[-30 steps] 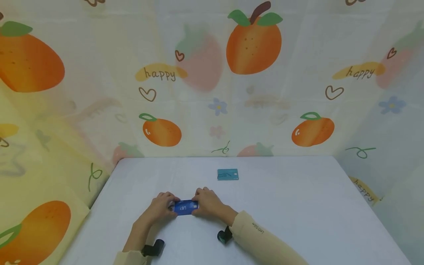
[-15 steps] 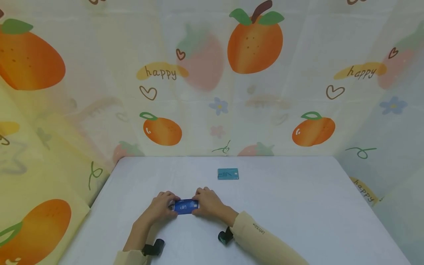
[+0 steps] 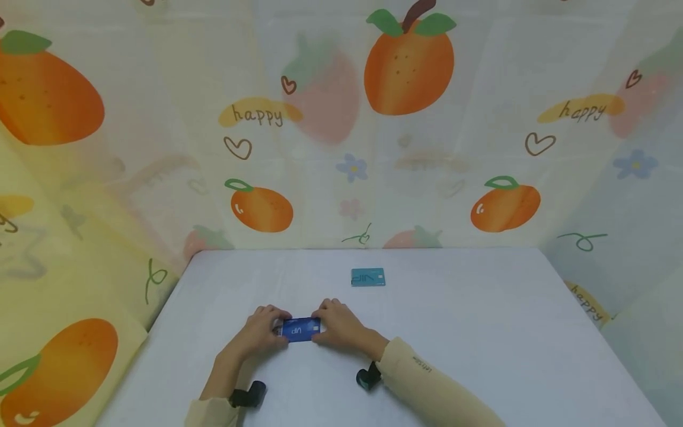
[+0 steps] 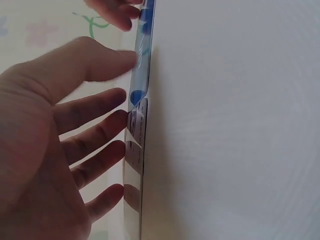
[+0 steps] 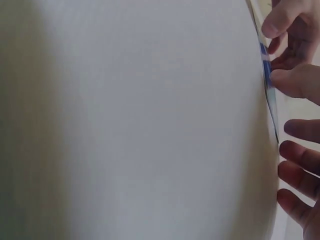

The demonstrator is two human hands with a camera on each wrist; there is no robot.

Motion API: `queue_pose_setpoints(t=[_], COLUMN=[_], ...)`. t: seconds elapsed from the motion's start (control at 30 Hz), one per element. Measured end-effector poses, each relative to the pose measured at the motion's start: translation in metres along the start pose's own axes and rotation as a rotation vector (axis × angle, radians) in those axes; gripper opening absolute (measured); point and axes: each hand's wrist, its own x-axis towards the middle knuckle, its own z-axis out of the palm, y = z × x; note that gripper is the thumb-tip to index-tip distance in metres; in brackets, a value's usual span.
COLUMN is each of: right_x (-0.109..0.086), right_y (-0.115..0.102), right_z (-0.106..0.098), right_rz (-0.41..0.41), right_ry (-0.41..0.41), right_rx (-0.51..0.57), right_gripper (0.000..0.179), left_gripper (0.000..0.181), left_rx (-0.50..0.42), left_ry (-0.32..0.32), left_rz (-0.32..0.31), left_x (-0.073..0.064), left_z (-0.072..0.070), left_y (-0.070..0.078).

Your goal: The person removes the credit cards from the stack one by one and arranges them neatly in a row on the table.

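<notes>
Pinching the blue card (image 3: 302,330) left of the desk's (image 3: 453,326) middle, the person's left hand (image 3: 258,332) and right hand (image 3: 340,325) sit almost as they did half a second ago, so the handling seems paused. Their fingers (image 4: 95,135) hide its ends; a grey-printed piece (image 4: 138,125), perhaps separate, shows at the left end. Beyond, a teal card (image 3: 368,277) lies near the desk's far edge, before a fruit-print cloth (image 3: 320,178).

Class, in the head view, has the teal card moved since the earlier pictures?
No: judged by the table's back edge, the teal card has stayed put, with no visible shift.
</notes>
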Motion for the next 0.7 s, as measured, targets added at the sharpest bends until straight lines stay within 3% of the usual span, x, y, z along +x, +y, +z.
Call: queue_pose_setpoints(t=[0.3, 0.43, 0.7], right_x=[-0.007, -0.010, -0.018], right_y=[0.014, 0.023, 0.044], right_z=[-0.010, -0.016, -0.037], right_rz=[0.019, 0.033, 0.064], right_ry=[-0.002, 0.009, 0.084], right_rx=[0.120, 0.140, 0.233], right_gripper=[0.043, 0.041, 0.039], left_gripper=[0.038, 0.034, 0.035], left_rx=[-0.145, -0.186, -0.240], left_ry=[0.058, 0.097, 0.091], left_rz=[-0.053, -0.027, -0.016], left_x=[0.002, 0.006, 0.023], left_z=[0.000, -0.001, -0.010], left_y=[0.001, 0.006, 0.016])
